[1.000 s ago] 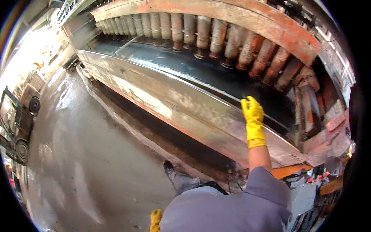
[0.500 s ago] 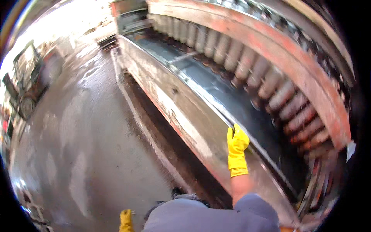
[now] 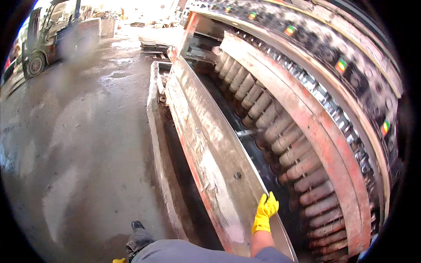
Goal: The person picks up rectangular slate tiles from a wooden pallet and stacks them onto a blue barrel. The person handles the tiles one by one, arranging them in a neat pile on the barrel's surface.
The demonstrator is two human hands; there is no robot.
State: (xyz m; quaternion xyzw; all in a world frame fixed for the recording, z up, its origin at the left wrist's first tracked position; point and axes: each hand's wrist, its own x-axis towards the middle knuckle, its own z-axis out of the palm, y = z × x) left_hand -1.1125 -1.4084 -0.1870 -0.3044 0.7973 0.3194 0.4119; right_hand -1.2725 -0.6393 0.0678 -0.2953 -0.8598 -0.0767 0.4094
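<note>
My right hand (image 3: 266,212), in a yellow rubber glove, hooks over the top rim of a long metal trough wall (image 3: 228,160). Its thumb lies on the near side and its fingers on the far side. The wall is tan and scuffed, with red paint along its lower edge. Behind it lies dark liquid, and a row of thick cylinders (image 3: 289,153) stands over the trough under a red-and-white beam (image 3: 302,105). Only a sliver of my left hand (image 3: 119,260), also yellow-gloved, shows at the lower edge; its fingers are hidden.
A forklift (image 3: 52,41) stands on the wet concrete floor (image 3: 96,144) at the far left. A low concrete curb (image 3: 160,162) and a dark gap run along the trough. Stacked flat pieces (image 3: 154,49) lie beyond its far end. Machinery with small coloured labels (image 3: 341,65) lines the right.
The view has swung, showing more of the forklift and the machinery at right. My right hand stays on the rim, lower in view. My left hand has mostly dropped out at the bottom.
</note>
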